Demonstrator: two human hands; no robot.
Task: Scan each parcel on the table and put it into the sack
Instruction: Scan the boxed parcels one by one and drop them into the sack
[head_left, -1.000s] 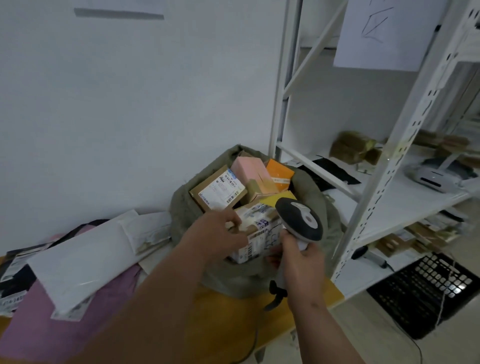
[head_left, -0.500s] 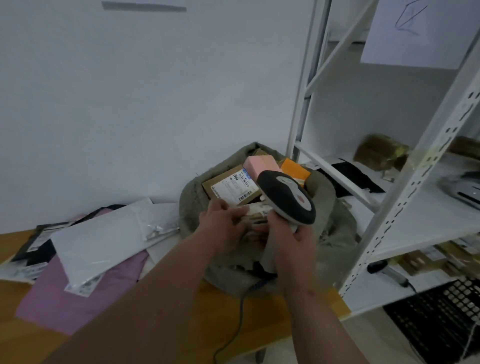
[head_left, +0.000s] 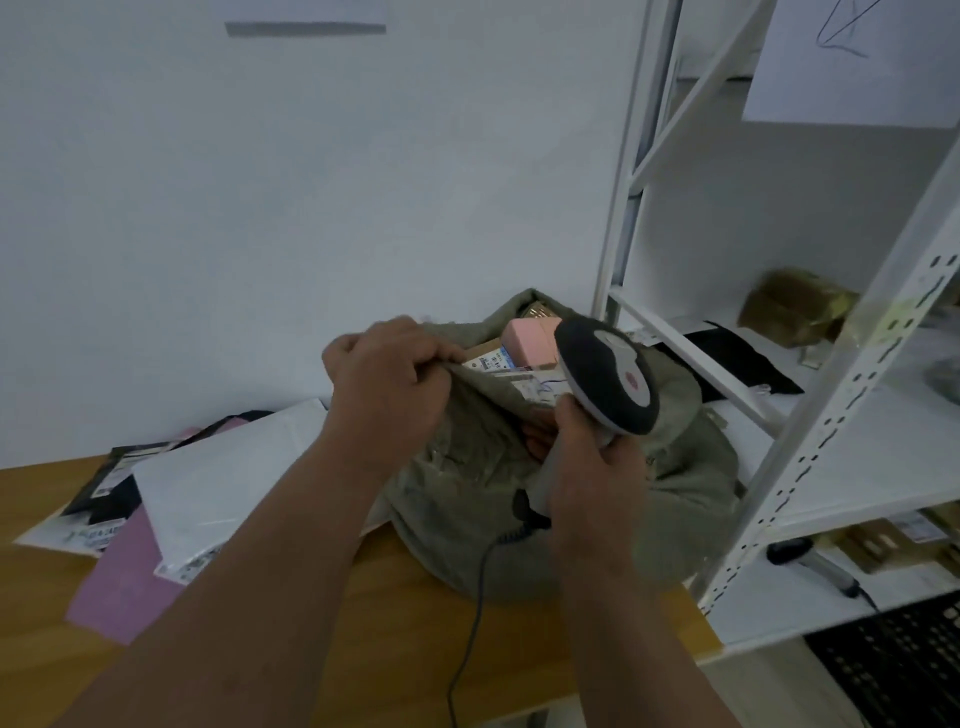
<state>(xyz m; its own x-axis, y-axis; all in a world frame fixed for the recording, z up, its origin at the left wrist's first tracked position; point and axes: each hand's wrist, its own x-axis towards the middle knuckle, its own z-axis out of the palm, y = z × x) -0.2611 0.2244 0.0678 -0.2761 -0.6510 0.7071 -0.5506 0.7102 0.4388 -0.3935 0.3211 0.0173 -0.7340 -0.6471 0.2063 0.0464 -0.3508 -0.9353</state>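
Note:
A grey-green sack sits on the wooden table against the wall, stuffed with boxes. My left hand grips the sack's near rim and holds it pulled up. My right hand holds the grey handheld scanner by its handle, its head over the sack's mouth. A pink box and labelled cardboard boxes show inside the opening. To the left on the table lie flat mailers: a white one, a pink one and a black one.
A white metal shelf unit stands right of the sack, touching it, with brown packages, a black bag and a second scanner on lower shelves. The scanner's cable trails over the table's front edge. A black crate sits on the floor.
My left hand let go of the small labelled box, which now lies in the sack, and took hold of the sack's rim, lifting it. The scanner shifted right over the opening.

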